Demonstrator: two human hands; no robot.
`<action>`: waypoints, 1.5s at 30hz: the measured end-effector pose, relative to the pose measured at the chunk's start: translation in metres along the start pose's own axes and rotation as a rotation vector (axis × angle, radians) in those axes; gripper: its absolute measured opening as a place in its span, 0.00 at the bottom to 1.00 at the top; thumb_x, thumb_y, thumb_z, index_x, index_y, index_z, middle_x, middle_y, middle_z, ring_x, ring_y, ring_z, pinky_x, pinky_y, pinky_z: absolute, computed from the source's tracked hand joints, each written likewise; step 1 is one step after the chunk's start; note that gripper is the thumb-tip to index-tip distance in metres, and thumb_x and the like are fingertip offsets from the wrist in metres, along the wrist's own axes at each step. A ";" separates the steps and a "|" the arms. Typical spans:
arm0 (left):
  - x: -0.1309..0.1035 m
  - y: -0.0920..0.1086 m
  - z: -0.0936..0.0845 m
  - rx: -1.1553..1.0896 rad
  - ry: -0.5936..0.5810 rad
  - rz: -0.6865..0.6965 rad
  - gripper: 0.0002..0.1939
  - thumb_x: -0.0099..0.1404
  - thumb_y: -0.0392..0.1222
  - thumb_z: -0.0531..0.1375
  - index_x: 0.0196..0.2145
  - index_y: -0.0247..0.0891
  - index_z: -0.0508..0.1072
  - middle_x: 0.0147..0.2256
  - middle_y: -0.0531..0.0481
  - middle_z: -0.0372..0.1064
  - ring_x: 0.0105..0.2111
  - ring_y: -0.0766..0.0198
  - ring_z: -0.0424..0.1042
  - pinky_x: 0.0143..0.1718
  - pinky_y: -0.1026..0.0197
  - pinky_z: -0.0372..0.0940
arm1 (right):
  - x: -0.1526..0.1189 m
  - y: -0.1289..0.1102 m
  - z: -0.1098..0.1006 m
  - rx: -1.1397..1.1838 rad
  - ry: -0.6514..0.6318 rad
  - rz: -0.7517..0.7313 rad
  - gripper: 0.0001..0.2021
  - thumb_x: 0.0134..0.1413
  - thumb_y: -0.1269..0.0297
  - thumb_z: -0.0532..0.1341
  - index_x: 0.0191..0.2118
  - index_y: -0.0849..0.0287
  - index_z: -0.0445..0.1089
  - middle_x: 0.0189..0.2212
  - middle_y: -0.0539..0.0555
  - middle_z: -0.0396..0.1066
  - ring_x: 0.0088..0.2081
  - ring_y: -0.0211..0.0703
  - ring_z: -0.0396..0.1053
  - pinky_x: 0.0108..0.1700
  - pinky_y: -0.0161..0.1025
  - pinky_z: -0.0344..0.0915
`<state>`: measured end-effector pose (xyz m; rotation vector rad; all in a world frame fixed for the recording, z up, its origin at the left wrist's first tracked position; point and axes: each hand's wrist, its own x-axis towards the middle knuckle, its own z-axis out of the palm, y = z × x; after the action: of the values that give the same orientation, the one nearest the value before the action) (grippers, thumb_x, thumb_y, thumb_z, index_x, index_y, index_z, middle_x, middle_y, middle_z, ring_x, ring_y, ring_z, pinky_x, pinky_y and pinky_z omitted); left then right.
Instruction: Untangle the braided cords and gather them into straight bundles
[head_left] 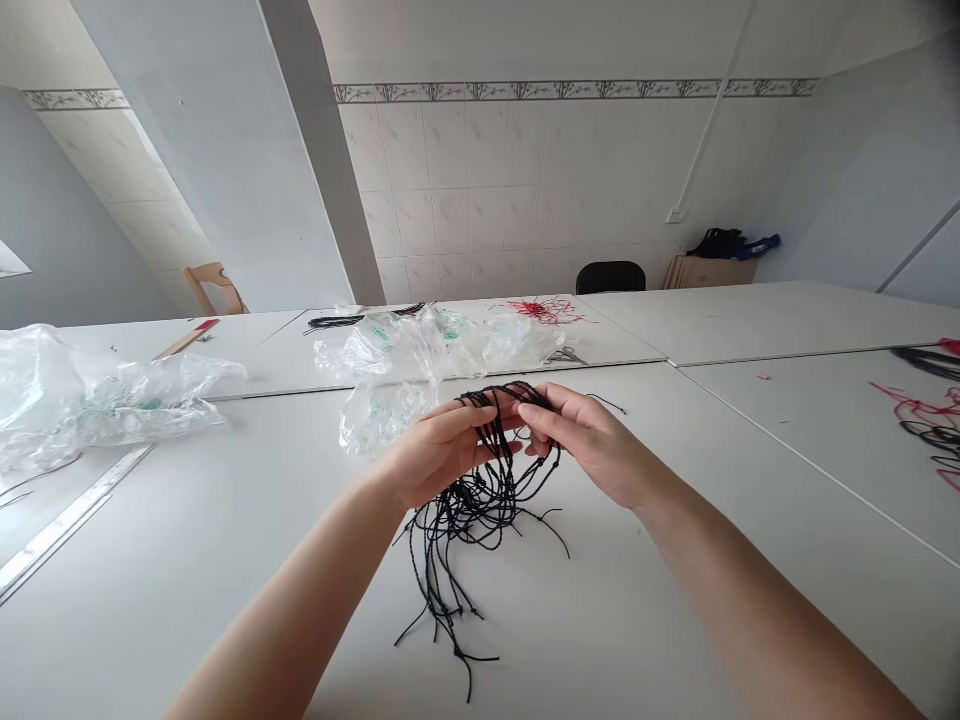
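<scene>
- Left hand [442,445]: angled inward, thumb and fingers closed on the black cords [480,500].
- Right hand [592,435]: mirrors it, gripping their upper loops.
- Cords: between both hands, hanging over the white table [645,620].

A workroom for cord craft, by the look of it.

White tables [600,620] stand joined together, with knotted black cords [480,510] at the centre, red cords [541,309] at 2 o'clock, more cords [926,425] at 3 and a plastic bag [97,395] at 9; a plain tiled wall [450,165] rises at 12.
</scene>
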<state>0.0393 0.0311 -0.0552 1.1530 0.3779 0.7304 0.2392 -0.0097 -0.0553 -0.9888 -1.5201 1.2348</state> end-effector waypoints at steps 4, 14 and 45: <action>0.002 0.001 0.002 -0.004 -0.047 -0.013 0.20 0.76 0.49 0.53 0.53 0.35 0.77 0.45 0.37 0.76 0.46 0.50 0.75 0.52 0.48 0.64 | 0.001 0.002 0.002 0.027 -0.048 0.012 0.14 0.62 0.49 0.62 0.42 0.55 0.72 0.32 0.49 0.64 0.33 0.39 0.60 0.42 0.41 0.64; -0.002 0.001 0.004 0.098 0.034 -0.049 0.25 0.74 0.57 0.52 0.55 0.40 0.76 0.48 0.40 0.75 0.52 0.51 0.68 0.50 0.53 0.63 | 0.004 0.009 0.009 -0.031 -0.038 -0.012 0.12 0.57 0.53 0.67 0.37 0.54 0.68 0.31 0.47 0.59 0.31 0.38 0.56 0.33 0.38 0.57; -0.001 0.006 -0.001 -0.071 -0.109 -0.092 0.27 0.75 0.57 0.50 0.53 0.33 0.76 0.45 0.36 0.75 0.47 0.49 0.71 0.50 0.46 0.66 | 0.000 0.000 0.002 -0.040 -0.101 0.033 0.16 0.63 0.64 0.63 0.55 0.51 0.73 0.49 0.51 0.76 0.47 0.43 0.73 0.48 0.43 0.69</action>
<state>0.0359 0.0329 -0.0501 1.0966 0.3085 0.5934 0.2368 -0.0100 -0.0558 -0.9947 -1.6177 1.2986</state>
